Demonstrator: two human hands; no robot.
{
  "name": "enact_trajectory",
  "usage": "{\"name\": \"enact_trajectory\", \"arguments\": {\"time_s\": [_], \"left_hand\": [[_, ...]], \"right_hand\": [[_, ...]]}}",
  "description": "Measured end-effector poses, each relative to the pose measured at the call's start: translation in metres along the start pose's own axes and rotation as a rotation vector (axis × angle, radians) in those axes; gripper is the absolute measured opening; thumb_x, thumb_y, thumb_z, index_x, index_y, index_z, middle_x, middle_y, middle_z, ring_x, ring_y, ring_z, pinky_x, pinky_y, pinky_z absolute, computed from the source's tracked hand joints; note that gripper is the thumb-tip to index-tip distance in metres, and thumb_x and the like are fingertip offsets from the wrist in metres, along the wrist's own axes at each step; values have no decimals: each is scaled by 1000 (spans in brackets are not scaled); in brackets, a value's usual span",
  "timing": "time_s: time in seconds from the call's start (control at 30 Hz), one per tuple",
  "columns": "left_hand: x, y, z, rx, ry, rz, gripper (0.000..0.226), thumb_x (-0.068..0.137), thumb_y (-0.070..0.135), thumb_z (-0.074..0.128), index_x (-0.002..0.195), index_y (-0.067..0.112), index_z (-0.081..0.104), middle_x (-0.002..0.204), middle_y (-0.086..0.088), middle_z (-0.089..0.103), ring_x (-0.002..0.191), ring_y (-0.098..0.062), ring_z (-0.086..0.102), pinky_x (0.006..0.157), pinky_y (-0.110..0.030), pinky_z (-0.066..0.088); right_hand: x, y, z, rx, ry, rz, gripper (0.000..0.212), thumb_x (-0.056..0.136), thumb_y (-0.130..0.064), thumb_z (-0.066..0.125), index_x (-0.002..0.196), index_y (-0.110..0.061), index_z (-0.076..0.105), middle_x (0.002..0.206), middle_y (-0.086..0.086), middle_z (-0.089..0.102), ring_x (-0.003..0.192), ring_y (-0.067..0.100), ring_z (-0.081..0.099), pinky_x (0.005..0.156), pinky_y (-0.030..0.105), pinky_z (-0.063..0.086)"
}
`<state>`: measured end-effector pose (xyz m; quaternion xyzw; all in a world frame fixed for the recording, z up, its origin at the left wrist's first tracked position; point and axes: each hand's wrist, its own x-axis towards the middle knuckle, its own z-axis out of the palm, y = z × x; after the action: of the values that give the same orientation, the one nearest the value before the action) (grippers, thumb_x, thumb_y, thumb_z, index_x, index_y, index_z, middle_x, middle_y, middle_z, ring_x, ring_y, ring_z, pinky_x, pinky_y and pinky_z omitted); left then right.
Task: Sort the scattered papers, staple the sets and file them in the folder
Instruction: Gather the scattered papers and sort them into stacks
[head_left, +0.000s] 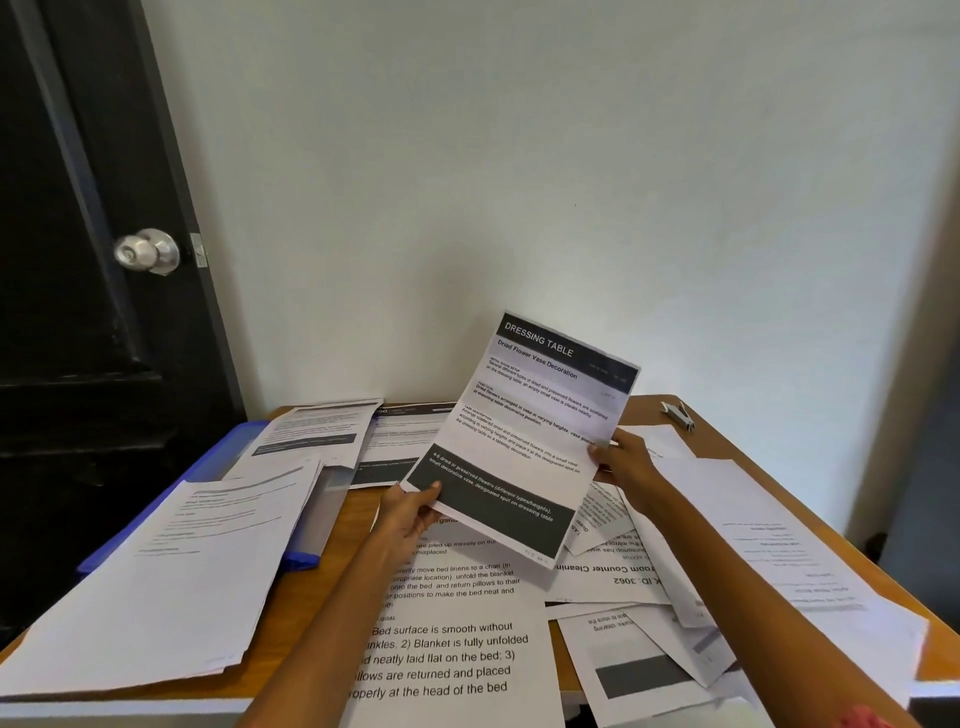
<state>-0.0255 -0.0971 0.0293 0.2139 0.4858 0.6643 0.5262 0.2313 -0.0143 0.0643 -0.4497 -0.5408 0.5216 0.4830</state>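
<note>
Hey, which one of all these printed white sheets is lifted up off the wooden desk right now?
The white "DRESSING TABLE" sheet, held by both the left hand and right hand; all others lie flat.

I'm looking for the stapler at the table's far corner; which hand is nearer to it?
Right. The right hand pinches the held sheet below-left of the stapler; the left hand is farther left.

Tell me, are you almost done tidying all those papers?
Not nearly. Some sheets look stacked on the blue plastic folder. Both hands, left and right, hold up a white "Dressing Table" printed sheet. Loose white papers cover the wooden desk, and the small silver stapler sits untouched.
</note>
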Motion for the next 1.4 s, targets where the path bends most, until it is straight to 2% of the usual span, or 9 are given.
{"name": "enact_trajectory", "arguments": {"time_s": [0.1,0.27,0.47,0.63,0.8,0.93,1.07,1.17,1.4], "left_hand": [[2,5,-4,-9,2,25,41,87,-7,54,126,3,49,99,-16,63,83,-26,62,52,-28,58],[4,6,-10,169,-45,31,40,86,1,61,124,5,53,102,-17,66,84,-27,65,55,-28,58],[11,-9,4,430,-4,78,29,88,7,61,117,2,58,101,-16,67,93,-32,65,83,-42,54],[25,-17,25,444,83,100,25,89,3,59,113,-1,61,110,-18,65,96,-30,62,82,-38,53],[40,-9,25,793,184,232,30,87,3,60,116,4,59,116,-12,62,103,-27,61,81,-32,54],[53,8,7,1051,257,408,24,92,3,51,114,3,58,115,-13,62,106,-24,58,83,-26,48],[63,26,-11,1196,323,465,20,89,-2,51,105,1,62,110,-14,63,101,-24,59,75,-22,43],[70,35,-23,1347,379,461,18,88,-2,53,103,1,60,109,-14,62,100,-24,59,74,-24,46],[79,38,-55,1773,438,534,32,89,29,61,117,15,53,121,-6,59,111,-19,53,88,-26,44]], "right_hand": [[2,5,-3,-18,-4,23,17,92,2,49,108,-5,52,118,18,61,90,30,63,65,32,54],[5,12,-3,-41,3,58,21,92,0,51,112,-6,51,122,17,60,99,34,63,73,38,54],[13,23,14,-38,125,118,42,96,-10,47,136,-7,37,130,14,53,102,31,59,76,40,51],[18,34,34,-231,92,223,37,86,3,50,122,-1,46,125,21,56,107,33,56,92,40,49],[29,25,28,-265,133,176,25,85,10,45,105,-4,49,114,20,59,93,30,55,84,38,49],[39,14,25,-224,77,168,28,85,12,44,107,-4,47,101,15,57,87,31,58,69,33,50],[58,9,34,-171,134,106,43,84,13,43,125,0,46,118,18,56,96,30,54,79,36,48],[69,2,49,-158,117,90,44,84,12,45,127,-1,45,117,15,55,96,29,54,78,34,46],[89,-6,92,-154,90,14,40,88,9,44,127,-1,45,124,16,54,104,30,53,83,31,45]]}}
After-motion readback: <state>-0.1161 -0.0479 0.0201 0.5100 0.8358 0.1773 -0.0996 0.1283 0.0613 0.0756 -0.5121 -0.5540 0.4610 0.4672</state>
